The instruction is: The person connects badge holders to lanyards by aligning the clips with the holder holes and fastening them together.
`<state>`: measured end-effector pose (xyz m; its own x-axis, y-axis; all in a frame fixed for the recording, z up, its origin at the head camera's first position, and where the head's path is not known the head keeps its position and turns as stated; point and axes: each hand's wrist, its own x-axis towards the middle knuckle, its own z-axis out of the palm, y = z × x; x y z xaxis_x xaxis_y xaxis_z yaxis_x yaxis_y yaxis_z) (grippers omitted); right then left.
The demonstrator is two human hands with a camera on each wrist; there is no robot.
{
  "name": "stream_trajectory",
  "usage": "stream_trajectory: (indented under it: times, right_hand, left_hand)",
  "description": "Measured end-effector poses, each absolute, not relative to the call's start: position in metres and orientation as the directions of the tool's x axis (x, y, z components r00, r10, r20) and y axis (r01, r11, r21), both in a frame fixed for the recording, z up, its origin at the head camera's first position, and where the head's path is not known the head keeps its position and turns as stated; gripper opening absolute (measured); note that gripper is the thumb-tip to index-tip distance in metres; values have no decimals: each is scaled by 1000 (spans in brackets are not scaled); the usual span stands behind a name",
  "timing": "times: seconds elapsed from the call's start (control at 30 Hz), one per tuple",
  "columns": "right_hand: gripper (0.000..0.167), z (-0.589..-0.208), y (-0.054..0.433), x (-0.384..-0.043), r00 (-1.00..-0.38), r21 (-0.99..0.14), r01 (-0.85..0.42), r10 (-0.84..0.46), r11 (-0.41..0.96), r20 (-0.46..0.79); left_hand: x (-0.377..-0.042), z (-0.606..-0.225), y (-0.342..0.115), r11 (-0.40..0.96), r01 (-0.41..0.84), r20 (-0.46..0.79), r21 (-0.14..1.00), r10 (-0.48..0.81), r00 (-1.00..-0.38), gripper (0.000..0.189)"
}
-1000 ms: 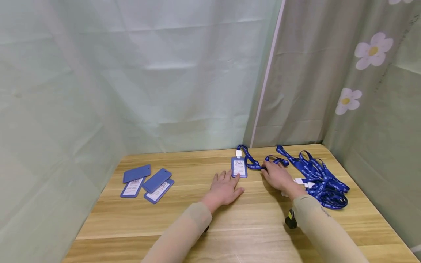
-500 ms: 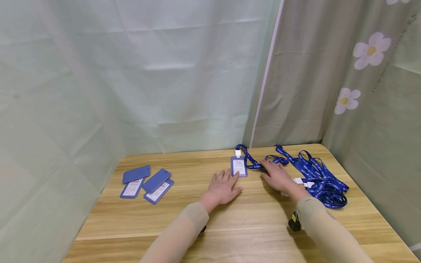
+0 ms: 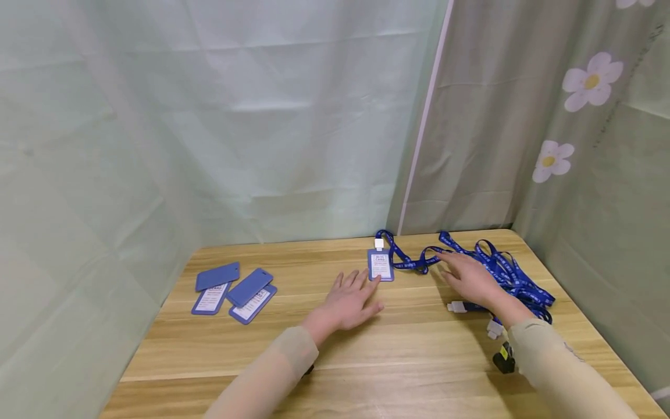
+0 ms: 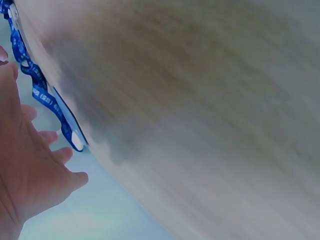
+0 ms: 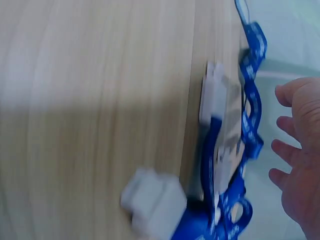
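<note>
A blue badge holder (image 3: 380,273) with a white printed card lies near the table's back edge in the head view. Its white clip (image 3: 379,243) joins a blue lanyard (image 3: 400,256) that winds off to the right. My left hand (image 3: 352,302) has its fingers spread, the index fingertip at the holder's lower edge. My right hand (image 3: 469,281) reaches over a heap of blue lanyards (image 3: 515,279), fingertips right at the loop's right end. In the right wrist view the right hand's fingers (image 5: 290,152) are apart with nothing between them. The heap is partly hidden under that hand.
Several blue badge holders (image 3: 250,287) lie overlapped at the table's left side. White lanyard clips (image 3: 457,306) stick out from the heap below the right hand. A pale curtain (image 3: 293,116) hangs behind the wooden table (image 3: 398,372), with a side curtain at the right.
My right hand has drawn back to the right off the lanyard, uncovering its loop and the white clips under the wrist. The left hand has barely shifted, and the badge holder stays in place.
</note>
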<state>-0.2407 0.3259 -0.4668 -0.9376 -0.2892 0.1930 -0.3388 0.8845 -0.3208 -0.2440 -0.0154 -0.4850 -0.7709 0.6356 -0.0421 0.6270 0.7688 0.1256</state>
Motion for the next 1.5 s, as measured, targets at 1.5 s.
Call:
stream_trajectory:
  times: [1.5]
  right_hand:
    - [34,-472,391,-220,-976,-124,-216,-213,968,33]
  left_hand:
    - [-169,-477,48,488,872,-112,37,869,-482,74]
